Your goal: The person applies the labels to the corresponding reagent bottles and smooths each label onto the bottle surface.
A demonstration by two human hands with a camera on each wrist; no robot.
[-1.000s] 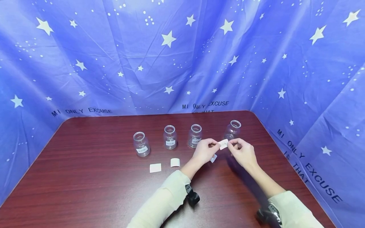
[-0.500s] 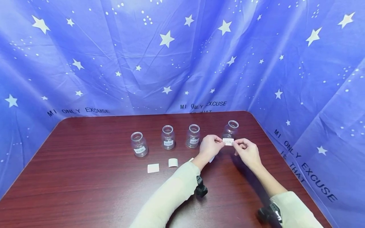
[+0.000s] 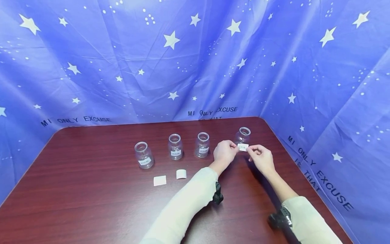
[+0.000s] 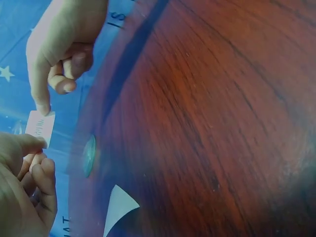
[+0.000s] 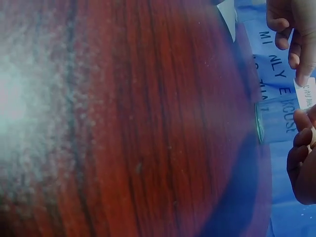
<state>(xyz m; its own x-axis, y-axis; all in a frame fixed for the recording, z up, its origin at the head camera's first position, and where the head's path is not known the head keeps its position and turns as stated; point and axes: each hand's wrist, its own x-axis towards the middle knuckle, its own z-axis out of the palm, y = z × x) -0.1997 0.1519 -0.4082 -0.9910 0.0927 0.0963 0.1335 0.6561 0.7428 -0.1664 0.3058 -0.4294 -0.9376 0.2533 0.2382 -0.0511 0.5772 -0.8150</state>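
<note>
Between both hands is a small white label [image 3: 242,147] with dark printed characters. My left hand [image 3: 224,153] pinches its left end and my right hand [image 3: 262,160] pinches its right end. In the head view the label overlaps the lower front of the rightmost glass jar [image 3: 244,131], an upright, open-mouthed clear jar. The left wrist view shows the label [image 4: 41,129] stretched between thumb and fingertips of the two hands, with the jar's base [image 4: 89,155] close by. At the right wrist view's edge, the label [image 5: 307,95] is partly cut off.
Three similar glass jars, the left one [image 3: 144,156], the second [image 3: 175,147] and the third [image 3: 202,145], stand leftward, each bearing a white label. A flat white paper piece [image 3: 159,180] and a curled one [image 3: 181,174] lie on the dark red table [image 3: 91,189]. Starry blue cloth [image 3: 137,51] hangs behind.
Both hands have carried the label forward to the rightmost jar's front. The label has turned from tilted to nearly level, its print facing the head camera. The view has shifted slightly.
</note>
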